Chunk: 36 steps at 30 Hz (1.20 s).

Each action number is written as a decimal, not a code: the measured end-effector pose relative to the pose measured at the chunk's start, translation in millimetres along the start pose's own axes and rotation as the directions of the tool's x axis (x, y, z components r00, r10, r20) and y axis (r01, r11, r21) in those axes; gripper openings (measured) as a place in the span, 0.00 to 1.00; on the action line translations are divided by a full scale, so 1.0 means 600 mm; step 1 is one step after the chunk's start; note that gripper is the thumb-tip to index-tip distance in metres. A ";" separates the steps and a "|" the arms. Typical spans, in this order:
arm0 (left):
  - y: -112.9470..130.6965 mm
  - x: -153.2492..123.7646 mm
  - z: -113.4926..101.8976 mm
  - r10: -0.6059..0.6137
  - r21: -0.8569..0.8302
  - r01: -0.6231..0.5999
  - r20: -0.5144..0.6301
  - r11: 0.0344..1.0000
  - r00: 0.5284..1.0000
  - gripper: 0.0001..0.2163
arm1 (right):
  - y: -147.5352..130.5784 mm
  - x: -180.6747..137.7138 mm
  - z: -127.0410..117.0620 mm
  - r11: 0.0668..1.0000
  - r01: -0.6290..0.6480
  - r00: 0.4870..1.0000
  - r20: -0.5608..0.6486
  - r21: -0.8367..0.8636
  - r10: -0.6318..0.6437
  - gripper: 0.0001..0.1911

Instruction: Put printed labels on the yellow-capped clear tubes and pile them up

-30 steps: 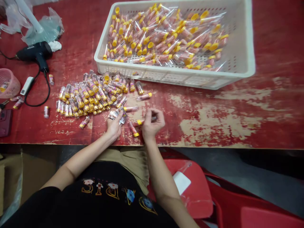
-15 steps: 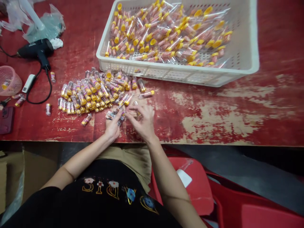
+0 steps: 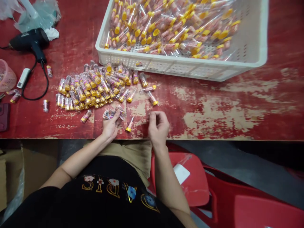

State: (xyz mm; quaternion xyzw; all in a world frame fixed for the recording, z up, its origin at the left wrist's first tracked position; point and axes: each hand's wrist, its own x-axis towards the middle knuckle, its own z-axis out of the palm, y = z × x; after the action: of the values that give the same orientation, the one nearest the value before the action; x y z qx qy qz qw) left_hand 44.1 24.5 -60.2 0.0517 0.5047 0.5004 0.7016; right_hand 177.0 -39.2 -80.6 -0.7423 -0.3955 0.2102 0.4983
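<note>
By the bench's front edge [image 3: 209, 138], our left hand [image 3: 110, 127] pinches glossy printed wrappers [image 3: 109, 114]; our right hand [image 3: 159, 128] curls, contents unclear.

A: Where does your camera sit?
B: On your head; single view, facing forward and down over your shirt [image 3: 99, 205] to your left hand [image 3: 110, 127] and right hand [image 3: 158, 129].
A: Range?
B: Near. Your fingers [image 3: 164, 119] fall about mid-view; beyond them the white crate [image 3: 175, 63] runs off the top edge, and this side of them your shirt runs off the bottom.
</note>
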 end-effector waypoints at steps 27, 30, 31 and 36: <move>0.020 -0.051 -0.012 -0.089 0.120 0.066 0.201 0.991 0.975 0.12 | -0.055 -0.073 -0.041 0.843 0.536 0.844 0.059 -0.043 -0.533 0.23; 0.022 -0.057 -0.009 -0.070 0.120 0.047 0.194 0.992 0.979 0.12 | -0.059 -0.081 -0.039 0.859 0.509 0.861 0.023 -0.054 -0.509 0.21; 0.023 -0.060 -0.008 -0.069 0.127 0.045 0.194 0.991 0.979 0.12 | -0.060 -0.084 -0.038 0.864 0.499 0.866 0.001 -0.075 -0.500 0.21; 0.020 -0.073 -0.006 -0.084 0.165 0.046 0.231 0.985 0.969 0.13 | -0.064 -0.093 -0.031 0.908 0.419 0.899 -0.133 -0.026 -0.418 0.18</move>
State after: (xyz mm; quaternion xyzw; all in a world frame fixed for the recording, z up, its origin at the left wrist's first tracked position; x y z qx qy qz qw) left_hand 34.1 -4.2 -26.5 0.1501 0.4567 0.4258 0.7666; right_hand 142.2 -87.2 -42.8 -0.6518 -0.5106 0.0483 0.5587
